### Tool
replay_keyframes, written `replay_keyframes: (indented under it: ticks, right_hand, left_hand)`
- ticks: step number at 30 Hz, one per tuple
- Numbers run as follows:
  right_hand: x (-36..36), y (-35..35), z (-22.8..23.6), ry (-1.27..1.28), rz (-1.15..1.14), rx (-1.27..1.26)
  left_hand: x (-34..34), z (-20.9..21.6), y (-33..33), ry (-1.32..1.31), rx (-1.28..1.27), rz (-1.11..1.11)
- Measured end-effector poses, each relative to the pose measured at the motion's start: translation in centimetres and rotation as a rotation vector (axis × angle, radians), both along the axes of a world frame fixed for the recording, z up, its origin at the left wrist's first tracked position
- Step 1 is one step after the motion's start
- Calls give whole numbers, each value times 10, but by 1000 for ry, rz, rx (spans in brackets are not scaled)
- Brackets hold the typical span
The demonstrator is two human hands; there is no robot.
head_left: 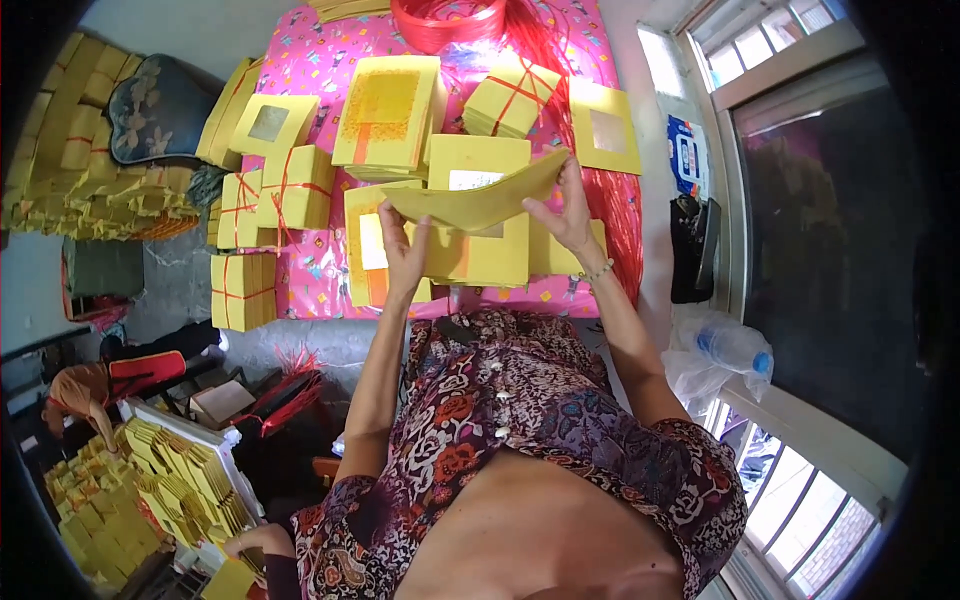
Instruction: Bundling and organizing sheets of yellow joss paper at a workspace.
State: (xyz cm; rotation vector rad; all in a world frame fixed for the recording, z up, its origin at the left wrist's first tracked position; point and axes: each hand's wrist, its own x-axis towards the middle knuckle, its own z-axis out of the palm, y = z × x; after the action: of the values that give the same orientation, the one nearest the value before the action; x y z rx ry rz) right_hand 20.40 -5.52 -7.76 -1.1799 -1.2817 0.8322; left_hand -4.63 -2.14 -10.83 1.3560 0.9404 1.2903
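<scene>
A thin sheaf of yellow paper [480, 205] is bent between my two hands above the table. My left hand [405, 255] grips its left end, thumb on the near side. At the raised right end, my right hand [568, 212] pinches the corner; a bead bracelet circles that wrist. Under the sheaf stand stacks of yellow paper [500, 262], partly hidden by it and my hands. Behind them is a taller yellow stack [395, 150] with an orange-speckled top. To its right sits a yellow bundle [505, 105] tied with red cord.
A pink patterned cloth [320, 60] covers the table. Red plastic cord [615, 220] hangs along its right side, below a red coil [448, 30]. Tied bundles [300, 190] stand at the left. Lower left, other people's hands [262, 540] are near yellow stacks [190, 470]. A window [820, 250] lies right.
</scene>
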Motion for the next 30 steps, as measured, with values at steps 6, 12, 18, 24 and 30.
replay_keyframes:
  ticks: [6, 12, 18, 24, 30]
  right_hand:
    - [-6, -2, -10, -162, -72, -4]
    - [-18, -2, -8, -166, -230, 53]
    - [-19, -2, -8, -183, -194, 71]
    - [-20, 1, -9, 24, -138, 77]
    - [-39, 13, 3, 605, 270, -89]
  left_hand:
    - [11, 7, -8, 187, 38, 49]
    - [14, 7, -8, 239, 56, 57]
    - [10, 1, -5, 116, 4, 56]
    - [13, 10, 3, -14, -40, -61]
    - [37, 38, 5, -41, -127, -392]
